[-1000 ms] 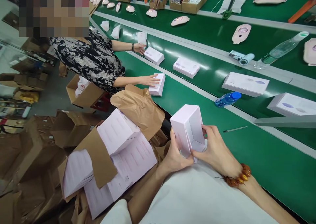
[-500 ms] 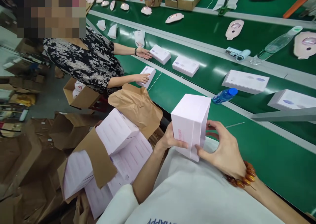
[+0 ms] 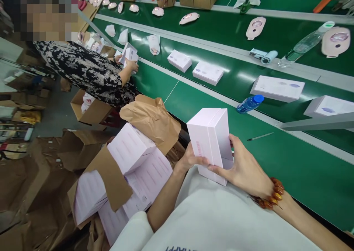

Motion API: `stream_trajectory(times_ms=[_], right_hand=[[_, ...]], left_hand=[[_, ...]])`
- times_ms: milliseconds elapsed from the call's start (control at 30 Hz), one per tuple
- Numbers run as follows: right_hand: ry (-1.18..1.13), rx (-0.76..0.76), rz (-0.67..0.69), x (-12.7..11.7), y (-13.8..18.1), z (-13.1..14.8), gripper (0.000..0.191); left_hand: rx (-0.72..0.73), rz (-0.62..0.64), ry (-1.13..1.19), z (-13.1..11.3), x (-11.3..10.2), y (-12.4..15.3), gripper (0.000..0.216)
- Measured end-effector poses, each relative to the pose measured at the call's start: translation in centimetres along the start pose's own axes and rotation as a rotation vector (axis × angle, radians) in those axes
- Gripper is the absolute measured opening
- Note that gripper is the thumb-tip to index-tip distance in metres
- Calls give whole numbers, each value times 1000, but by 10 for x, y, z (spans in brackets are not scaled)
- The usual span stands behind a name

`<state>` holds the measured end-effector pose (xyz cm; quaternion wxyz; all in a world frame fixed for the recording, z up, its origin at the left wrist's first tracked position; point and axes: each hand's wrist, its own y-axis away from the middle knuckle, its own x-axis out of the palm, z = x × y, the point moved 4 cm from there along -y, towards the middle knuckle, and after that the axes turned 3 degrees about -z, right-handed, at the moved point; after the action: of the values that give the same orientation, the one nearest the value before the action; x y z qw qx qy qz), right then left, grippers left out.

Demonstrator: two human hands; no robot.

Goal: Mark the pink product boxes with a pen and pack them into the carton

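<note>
A white box with pink printing (image 3: 203, 144) stands upright in front of my chest, tilted slightly. My left hand (image 3: 190, 158) grips it from the left, its thumb across the printed face. On the other side, my right hand (image 3: 245, 166) holds the box's right edge, thumb in front and fingers behind. That right side looks open and shows a pale hollow inside; its contents, if any, are hidden from me. Beside my left arm, an open brown carton (image 3: 114, 184) holds several more white boxes (image 3: 132, 147).
On the green conveyor bench lie white boxes (image 3: 278, 88), a blue-capped bottle (image 3: 250, 104), a pen (image 3: 260, 136) and pink devices (image 3: 256, 27). A co-worker in a patterned top (image 3: 91, 72) handles a box at the far left. A grey metal bar (image 3: 318, 125) crosses at right.
The box in my hands has turned, and its right side now shows a hollow. My right hand has shifted slightly left. The co-worker has drawn back leftward with a box.
</note>
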<state>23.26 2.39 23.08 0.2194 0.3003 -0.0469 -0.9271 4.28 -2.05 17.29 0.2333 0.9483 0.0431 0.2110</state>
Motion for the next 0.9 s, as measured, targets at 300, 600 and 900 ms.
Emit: stream_trajectory(times_ms=[300,600,900], right_hand=[[-38,23,45,-8,8,-8,85],[32,47,-8,-22,5,-5,80],[24,-16,-35,-37,1,-9,81]], left_hand=[[-21,73,100,13,5,0,73],[-16,24,170,22,10,-1,73],[-30,-58,198,30,0,1,75]])
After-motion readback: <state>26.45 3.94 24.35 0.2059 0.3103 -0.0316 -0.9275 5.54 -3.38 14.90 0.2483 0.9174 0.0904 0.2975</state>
